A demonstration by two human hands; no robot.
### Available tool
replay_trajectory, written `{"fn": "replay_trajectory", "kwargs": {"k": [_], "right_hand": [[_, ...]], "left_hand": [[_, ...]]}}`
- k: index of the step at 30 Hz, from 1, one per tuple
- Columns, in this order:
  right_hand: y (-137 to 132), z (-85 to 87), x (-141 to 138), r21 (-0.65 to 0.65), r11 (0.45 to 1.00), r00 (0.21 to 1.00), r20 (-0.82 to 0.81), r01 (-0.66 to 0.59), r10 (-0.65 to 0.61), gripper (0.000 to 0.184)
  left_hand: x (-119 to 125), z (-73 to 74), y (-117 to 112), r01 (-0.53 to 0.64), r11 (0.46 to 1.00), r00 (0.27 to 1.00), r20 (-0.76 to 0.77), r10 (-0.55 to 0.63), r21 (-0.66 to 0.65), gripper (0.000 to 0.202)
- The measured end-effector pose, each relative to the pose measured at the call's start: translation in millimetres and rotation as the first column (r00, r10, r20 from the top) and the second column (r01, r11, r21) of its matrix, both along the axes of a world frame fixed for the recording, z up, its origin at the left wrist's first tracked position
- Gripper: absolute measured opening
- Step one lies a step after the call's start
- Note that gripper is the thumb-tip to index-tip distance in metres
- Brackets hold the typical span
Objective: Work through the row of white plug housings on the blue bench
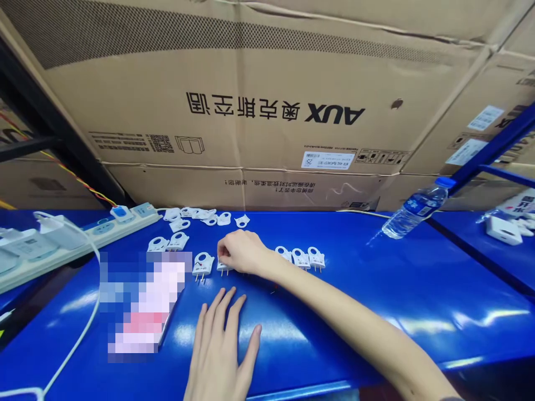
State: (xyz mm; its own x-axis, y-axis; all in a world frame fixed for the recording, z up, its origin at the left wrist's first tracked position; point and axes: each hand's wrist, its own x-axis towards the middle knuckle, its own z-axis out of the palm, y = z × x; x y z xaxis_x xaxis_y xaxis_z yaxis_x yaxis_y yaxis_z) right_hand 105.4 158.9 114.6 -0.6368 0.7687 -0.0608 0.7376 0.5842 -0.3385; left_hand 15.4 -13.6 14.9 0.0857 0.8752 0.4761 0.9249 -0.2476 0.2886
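Observation:
My right hand (242,252) reaches in from the right, its fingers curled down over a white two-pin plug (224,268) that is mostly hidden beneath them. Just left of it stands another white plug (203,264) with its pins toward me. Several matching plugs (301,258) form a row to the right, and several more white plug parts (196,214) lie in a loose cluster at the back. My left hand (219,348) rests flat on the blue table (334,289) near the bottom edge of the view, fingers apart and holding nothing.
A white power strip (83,242) with chargers and cables lies at the left, beside a pixelated phone (142,301). A water bottle (413,209) lies at the right. Large AUX cardboard boxes (251,100) stand along the table's back edge.

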Motion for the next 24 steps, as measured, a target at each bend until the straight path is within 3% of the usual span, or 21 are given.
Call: {"fn": "replay_trajectory", "kwargs": {"k": [6, 13, 19, 21, 24], "right_hand": [[7, 7.3, 11, -0.032, 0.999, 0.996, -0.086, 0.027, -0.03, 0.02], [12, 27.6, 38, -0.144, 0.988, 0.996, -0.072, -0.053, 0.043, 0.017], [17, 38.1, 69, -0.411, 0.891, 0.963, 0.096, -0.193, 0.253, 0.004], [18, 36.1, 73, -0.411, 0.893, 0.961, 0.113, -0.186, 0.252, 0.003], [15, 29.2, 64, -0.297, 0.948, 0.986, 0.079, -0.117, 0.146, 0.01]], "left_hand": [[2, 4.0, -1, 0.004, 1.0, 1.0, 0.001, -0.004, -0.012, 0.042], [0, 6.3, -1, 0.028, 1.0, 0.998, -0.053, -0.028, -0.006, 0.044], [-1, 6.5, -1, 0.029, 1.0, 0.998, -0.051, -0.029, 0.001, 0.042], [-2, 5.3, -1, 0.037, 0.999, 0.997, -0.065, -0.037, -0.007, 0.044], [-3, 3.8, 0, 0.042, 0.999, 0.996, -0.08, -0.043, -0.016, 0.046]]}}
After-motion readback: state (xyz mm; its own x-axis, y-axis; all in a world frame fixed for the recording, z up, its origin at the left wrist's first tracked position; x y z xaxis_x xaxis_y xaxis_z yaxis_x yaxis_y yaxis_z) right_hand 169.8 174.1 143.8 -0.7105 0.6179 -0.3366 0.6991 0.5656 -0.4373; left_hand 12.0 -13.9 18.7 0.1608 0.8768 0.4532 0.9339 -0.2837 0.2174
